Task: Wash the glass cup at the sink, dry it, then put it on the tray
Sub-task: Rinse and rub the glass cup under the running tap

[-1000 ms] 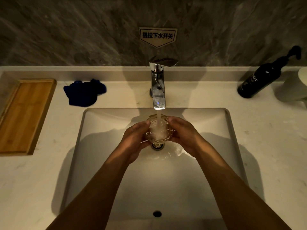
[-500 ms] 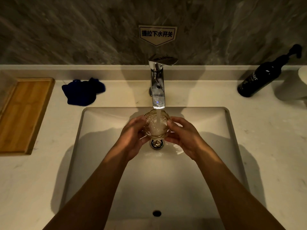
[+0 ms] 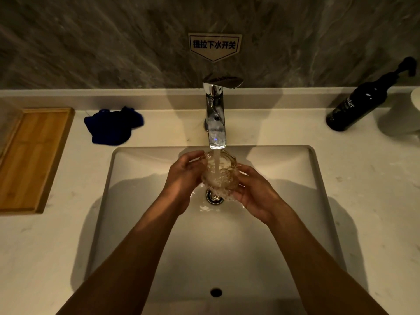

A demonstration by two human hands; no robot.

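A clear faceted glass cup (image 3: pixel 227 171) is held under the running chrome faucet (image 3: pixel 216 119), above the drain of the white sink (image 3: pixel 141 201). Water streams into the cup and spills over it. My left hand (image 3: pixel 184 176) grips the cup's left side, thumb on the rim. My right hand (image 3: pixel 254 189) cradles its right and lower side. A wooden tray (image 3: pixel 34 155) lies on the counter at the far left. A dark blue cloth (image 3: pixel 112 126) sits crumpled between the tray and the faucet.
A black pump bottle (image 3: pixel 359 103) stands at the back right beside a white object (image 3: pixel 402 114) at the frame edge. The pale marble counter (image 3: pixel 368 189) surrounds the sink. A sign hangs on the grey stone wall above the faucet.
Both hands have lifted the cup closer to the spout and tilted it. Water now overflows and splashes toward the drain.
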